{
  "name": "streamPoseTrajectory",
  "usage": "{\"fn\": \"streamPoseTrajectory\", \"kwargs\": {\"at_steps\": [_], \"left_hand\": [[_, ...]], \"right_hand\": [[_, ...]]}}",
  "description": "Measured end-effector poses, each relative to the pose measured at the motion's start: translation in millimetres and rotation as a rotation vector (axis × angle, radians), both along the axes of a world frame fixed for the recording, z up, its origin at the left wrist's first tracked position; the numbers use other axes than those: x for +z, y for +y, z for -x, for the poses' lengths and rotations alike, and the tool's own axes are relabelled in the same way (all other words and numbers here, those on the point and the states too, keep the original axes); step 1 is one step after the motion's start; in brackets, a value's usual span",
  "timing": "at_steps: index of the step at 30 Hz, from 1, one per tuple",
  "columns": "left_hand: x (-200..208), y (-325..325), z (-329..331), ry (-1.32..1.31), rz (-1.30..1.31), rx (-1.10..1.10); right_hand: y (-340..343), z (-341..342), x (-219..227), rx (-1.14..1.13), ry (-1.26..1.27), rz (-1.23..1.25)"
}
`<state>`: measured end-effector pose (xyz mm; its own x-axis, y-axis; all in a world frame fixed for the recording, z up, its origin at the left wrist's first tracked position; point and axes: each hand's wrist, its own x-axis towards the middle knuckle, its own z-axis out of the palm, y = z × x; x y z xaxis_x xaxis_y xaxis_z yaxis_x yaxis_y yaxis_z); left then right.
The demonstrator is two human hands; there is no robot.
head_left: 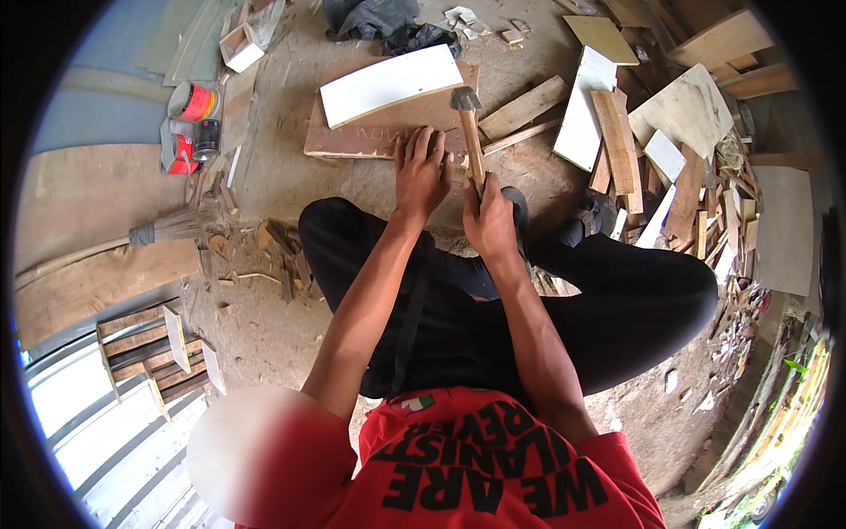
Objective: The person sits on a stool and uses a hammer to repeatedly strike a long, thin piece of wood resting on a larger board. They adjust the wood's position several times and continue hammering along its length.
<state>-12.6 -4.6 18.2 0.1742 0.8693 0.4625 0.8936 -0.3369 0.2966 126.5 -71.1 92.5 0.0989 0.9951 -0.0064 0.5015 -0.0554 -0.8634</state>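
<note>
Our right hand [491, 216] is gripping the lower part of a hammer [474, 145], its fingers wrapping firmly round the handle. Our left hand [423, 176] is gripping nothing that we are seeing: its fingers are spreading slightly and resting on the near part of a brown board [339, 137]. Whether the thumb is pressing on something small, we cannot tell. The hammer's head is sitting over the board's right end; touching or apart, we cannot tell.

The brown board is lying flat on the floor [269, 181], just beyond our crossed legs, and a white board [392, 84] is lying aslant across its far part. We are seeing no nail or joint between the two, so we are judging the work unfinished; exactly what is left is not showing.

Farther out, scrap wood [619, 141] is piling up on the right, while cans [192, 102] and a broom [172, 227] are keeping to the left.
</note>
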Motion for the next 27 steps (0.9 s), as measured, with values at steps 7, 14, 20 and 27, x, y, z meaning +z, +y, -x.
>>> {"fn": "streamPoseTrajectory", "kwargs": {"at_steps": [7,14,20,27], "left_hand": [[-0.3,-0.4,-0.8,0.06,0.035,-0.002],[3.0,-3.2,-2.6,0.056,0.05,0.005],[0.3,-5.2,-3.2,0.049,0.071,0.008],[-0.7,-6.5,-5.0,0.003,0.125,0.031]], "right_hand": [[-8.2,-0.6,-23.2,0.047,-0.085,0.097],[-7.7,-0.9,-22.1,0.039,-0.071,0.091],[-10.0,-1.8,-30.3,0.039,-0.057,0.051],[-8.3,-0.7,8.9,-0.071,0.056,-0.007]]}}
